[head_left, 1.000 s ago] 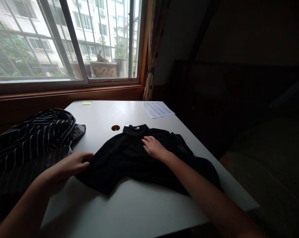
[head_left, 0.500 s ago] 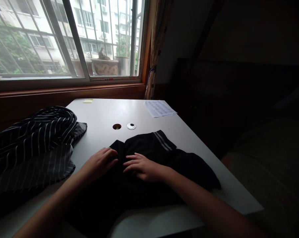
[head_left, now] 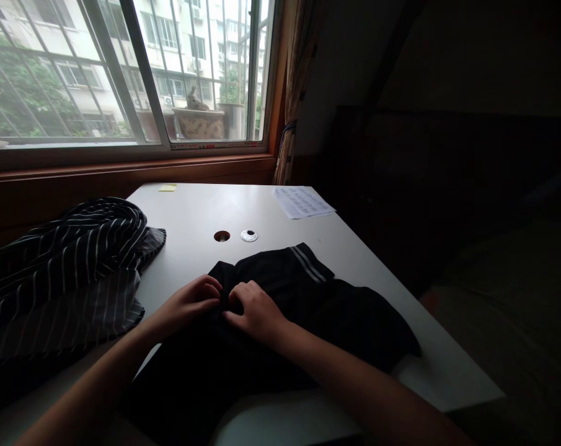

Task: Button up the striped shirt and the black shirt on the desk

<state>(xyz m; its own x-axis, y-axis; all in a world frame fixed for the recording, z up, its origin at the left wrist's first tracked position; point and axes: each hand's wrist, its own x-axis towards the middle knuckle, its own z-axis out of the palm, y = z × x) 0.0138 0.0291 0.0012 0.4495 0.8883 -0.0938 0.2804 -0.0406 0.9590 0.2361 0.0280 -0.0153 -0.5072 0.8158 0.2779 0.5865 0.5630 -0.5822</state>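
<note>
I see the white counter (head_left: 191,210) carrying a striped pile (head_left: 61,272) at 9 o'clock. The black shirt (head_left: 308,310) lies centre, partly folded, one sleeve turned over; more folds remain, I judge. My left hand (head_left: 191,303) and right hand (head_left: 255,310) pinch its fabric, fingers curled.

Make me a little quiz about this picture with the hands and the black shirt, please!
1. True or false: both hands touch the black shirt.
2. What lies left of the left hand? A) a striped cloth B) a red ball C) a cup
3. Fill in: the paper sheet lies at the table's far ___ corner.

Key:
1. True; the right hand meets the left on it.
2. A, the striped cloth.
3. Right.
</note>
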